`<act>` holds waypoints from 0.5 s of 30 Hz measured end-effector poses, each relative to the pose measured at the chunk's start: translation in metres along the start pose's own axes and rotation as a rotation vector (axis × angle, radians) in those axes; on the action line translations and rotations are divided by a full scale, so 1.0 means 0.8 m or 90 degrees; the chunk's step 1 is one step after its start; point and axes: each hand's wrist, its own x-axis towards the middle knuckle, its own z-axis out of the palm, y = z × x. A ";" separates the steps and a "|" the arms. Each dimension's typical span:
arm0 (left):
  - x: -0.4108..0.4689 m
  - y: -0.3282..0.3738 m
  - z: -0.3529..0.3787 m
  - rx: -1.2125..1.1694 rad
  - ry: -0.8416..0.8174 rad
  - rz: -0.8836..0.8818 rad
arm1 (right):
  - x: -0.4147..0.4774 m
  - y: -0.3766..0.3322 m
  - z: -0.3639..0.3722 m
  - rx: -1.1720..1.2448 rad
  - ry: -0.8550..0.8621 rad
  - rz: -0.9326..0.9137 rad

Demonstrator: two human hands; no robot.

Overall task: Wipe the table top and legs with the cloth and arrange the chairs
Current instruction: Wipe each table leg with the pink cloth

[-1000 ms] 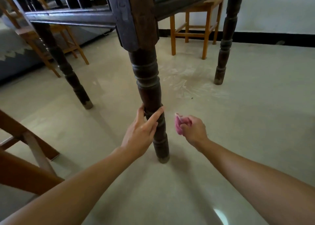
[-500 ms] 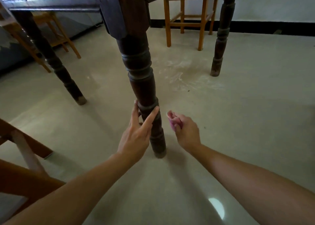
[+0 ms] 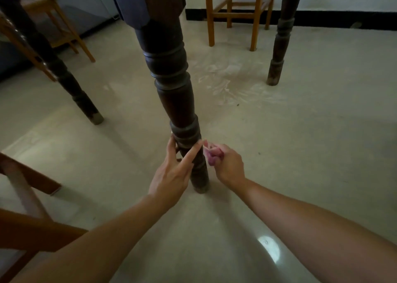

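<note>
Low down, left hand (image 3: 171,179) rests straight fingers against the dark table leg (image 3: 171,93); right hand (image 3: 227,164) grips a bunched pink cloth (image 3: 211,154) just beside it

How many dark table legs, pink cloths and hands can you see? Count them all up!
dark table legs: 3
pink cloth: 1
hands: 2
Total: 6

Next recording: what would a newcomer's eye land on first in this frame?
The dark turned table leg fills the centre, running from the top edge down to the pale floor. Low on it, the left hand rests with straight fingers, and just right of it the right hand grips a bunched pink cloth.
</note>
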 end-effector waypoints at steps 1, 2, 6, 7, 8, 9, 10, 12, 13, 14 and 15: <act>0.000 0.000 0.000 -0.015 0.002 0.004 | -0.004 -0.011 0.007 0.042 0.015 0.004; 0.001 0.000 0.000 -0.028 0.004 0.010 | -0.015 -0.013 0.016 0.083 0.021 0.019; -0.006 -0.004 0.011 0.025 -0.022 0.039 | -0.083 0.039 0.042 0.001 -0.194 0.151; -0.011 -0.008 0.016 0.034 -0.050 0.042 | -0.090 0.053 0.036 -0.014 -0.248 0.166; -0.014 -0.012 0.020 0.035 -0.078 0.040 | -0.088 0.061 0.028 -0.031 -0.258 0.158; -0.016 -0.014 0.023 0.033 -0.104 0.028 | -0.076 0.066 0.023 -0.042 -0.233 0.151; -0.017 -0.014 0.026 0.031 -0.132 0.007 | -0.060 0.068 0.020 -0.039 -0.184 0.142; -0.015 -0.012 0.032 0.029 -0.163 -0.025 | -0.021 0.060 0.016 -0.016 -0.077 0.130; -0.013 -0.011 0.034 0.031 -0.164 -0.031 | -0.003 0.053 0.017 0.017 -0.053 0.144; -0.011 -0.012 0.035 0.033 -0.165 -0.032 | 0.008 0.046 0.021 0.058 -0.055 0.165; -0.010 -0.013 0.035 0.034 -0.166 -0.033 | 0.010 0.042 0.028 0.097 -0.077 0.184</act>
